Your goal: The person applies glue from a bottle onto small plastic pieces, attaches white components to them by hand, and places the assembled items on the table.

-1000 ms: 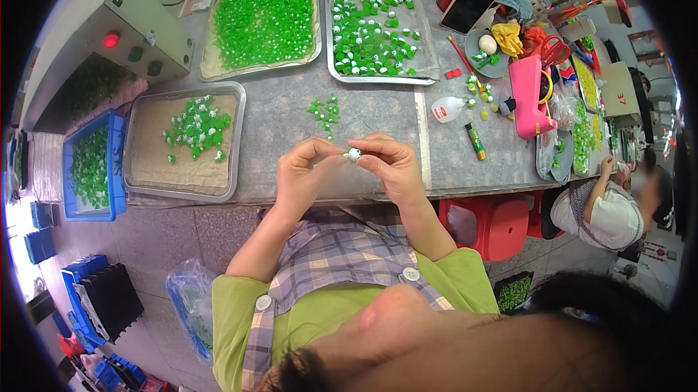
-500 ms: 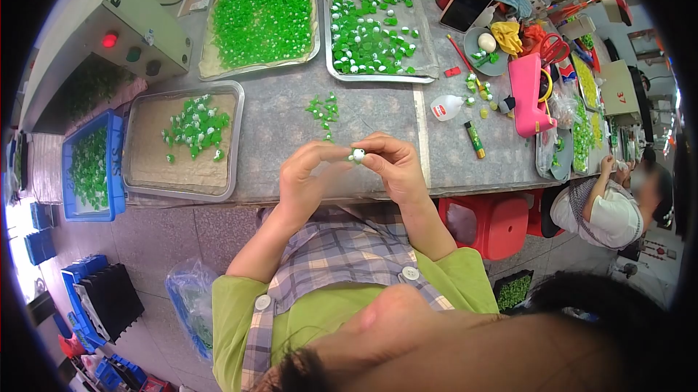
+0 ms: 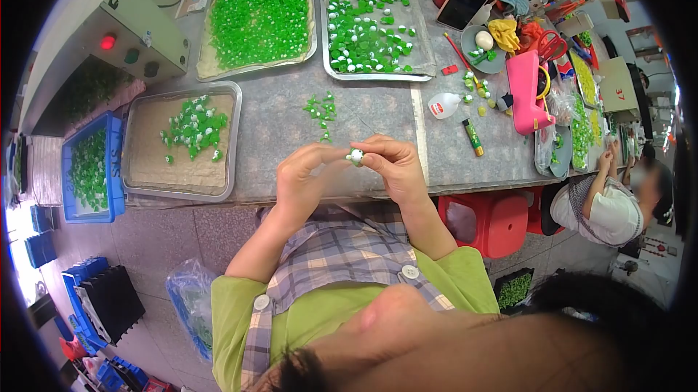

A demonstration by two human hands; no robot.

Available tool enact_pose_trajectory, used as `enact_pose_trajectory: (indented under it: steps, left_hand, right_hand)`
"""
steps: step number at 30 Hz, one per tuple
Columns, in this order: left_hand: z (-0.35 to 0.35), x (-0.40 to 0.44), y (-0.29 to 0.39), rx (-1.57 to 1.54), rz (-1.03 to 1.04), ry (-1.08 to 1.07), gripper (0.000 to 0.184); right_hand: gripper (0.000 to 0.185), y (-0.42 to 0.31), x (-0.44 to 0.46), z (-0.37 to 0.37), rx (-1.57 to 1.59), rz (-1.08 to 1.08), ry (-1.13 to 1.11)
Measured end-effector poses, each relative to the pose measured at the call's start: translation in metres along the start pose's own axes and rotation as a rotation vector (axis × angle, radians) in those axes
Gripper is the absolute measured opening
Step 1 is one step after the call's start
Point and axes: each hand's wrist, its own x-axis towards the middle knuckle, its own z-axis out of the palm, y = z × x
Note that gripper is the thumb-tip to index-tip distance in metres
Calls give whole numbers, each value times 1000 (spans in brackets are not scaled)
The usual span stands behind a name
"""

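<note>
A small white and green piece with dark spots is pinched by my right hand, thumb and forefinger closed on it. My left hand meets it from the other side, its fingertips pressed together at the piece's left edge; part of that hand is blurred. Several small green pieces lie on the table just beyond my hands. To the left, a metal tray holds green and white pieces like the one in my fingers.
Two larger trays of green pieces stand farther back. A grey machine and blue basket are at left. Right are a glue bottle, glue stick, pink holder and red stool. A co-worker sits far right.
Both hands stay nearly in place around the small piece, which has turned slightly between the fingers. The view of the table has shifted a little; the co-worker's hands have moved.
</note>
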Motion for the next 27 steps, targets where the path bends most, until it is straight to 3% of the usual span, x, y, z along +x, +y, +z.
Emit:
enact_pose_trajectory:
  steps: [12, 27]
  left_hand:
    - [-2, 4, 2, 114, 28, -31, 12]
    - [-1, 5, -4, 41, -40, -26, 12]
  right_hand:
    - [17, -1, -1, 1, -73, -6, 65]
    - [17, 7, 0, 4, -48, -21, 96]
